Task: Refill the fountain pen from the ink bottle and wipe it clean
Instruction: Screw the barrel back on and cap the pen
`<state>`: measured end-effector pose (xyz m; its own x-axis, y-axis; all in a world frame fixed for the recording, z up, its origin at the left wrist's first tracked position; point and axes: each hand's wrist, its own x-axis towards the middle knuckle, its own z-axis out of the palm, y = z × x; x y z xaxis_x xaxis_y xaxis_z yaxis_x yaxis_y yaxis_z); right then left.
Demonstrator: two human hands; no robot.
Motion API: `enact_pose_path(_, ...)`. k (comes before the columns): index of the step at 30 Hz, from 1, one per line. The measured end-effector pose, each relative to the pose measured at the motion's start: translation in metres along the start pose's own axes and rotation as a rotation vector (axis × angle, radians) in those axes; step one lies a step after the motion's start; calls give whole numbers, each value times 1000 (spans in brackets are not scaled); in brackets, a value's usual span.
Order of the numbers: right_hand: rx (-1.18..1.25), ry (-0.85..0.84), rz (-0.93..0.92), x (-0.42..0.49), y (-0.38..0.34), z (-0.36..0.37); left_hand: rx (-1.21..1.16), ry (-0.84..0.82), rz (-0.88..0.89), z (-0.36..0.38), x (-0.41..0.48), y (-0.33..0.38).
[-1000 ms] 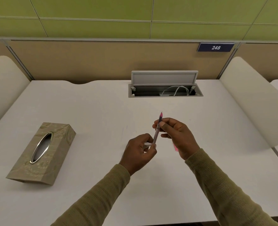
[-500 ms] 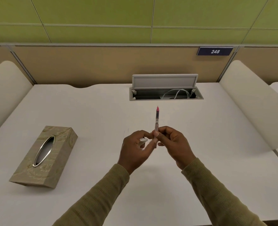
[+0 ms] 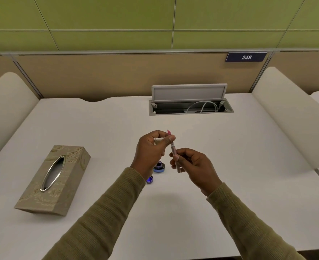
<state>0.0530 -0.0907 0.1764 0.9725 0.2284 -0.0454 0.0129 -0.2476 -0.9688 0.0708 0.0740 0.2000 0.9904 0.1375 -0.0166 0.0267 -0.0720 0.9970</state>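
1. Pen: slim, held above the desk near its centre, roughly upright w/ slight tilt, pink tip up and lower end toward the person. Both hands are on it
2. Left hand: thumb and forefinger pinched narrow round the pen's upper part, just under the pink tip. Also has a small white wad tucked betw. fingers and palm, prob. tissue, can't tell for sure
3. Right hand: fingers curled in, closed on the pen's lower part; the bottom end pokes out below the thumb
4. Ink bottle: small, blue, open, standing on the desk under the hands, partly hidden by the left wrist. Pen is above it, not touching
5. Bottle cap: blue/purple, lying on the desk just beside the bottle on the near side, right by the left sleeve. Apart from the bottle
6. Tissue box: beige, patterned, oval metal-rimmed slot on top, well apart to the left, set at an angle
7. Cable hatch: far side of desk, lid up, white cable inside
8. Plate on the back partition reads 248; both sleeves olive knit
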Motion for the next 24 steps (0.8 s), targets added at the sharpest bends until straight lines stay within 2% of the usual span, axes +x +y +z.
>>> enact_pose_path(3,111,-22,63,-3,-2,1,-78,-5,-47,0,-2,-2)
enact_pose_path(9,524,10,210,-6,0,12,-179,2,-87,2,-4,-8)
enact_pose_path(24,638,-16,283,-5,-3,12,-230,46,-97,6,-8,-11)
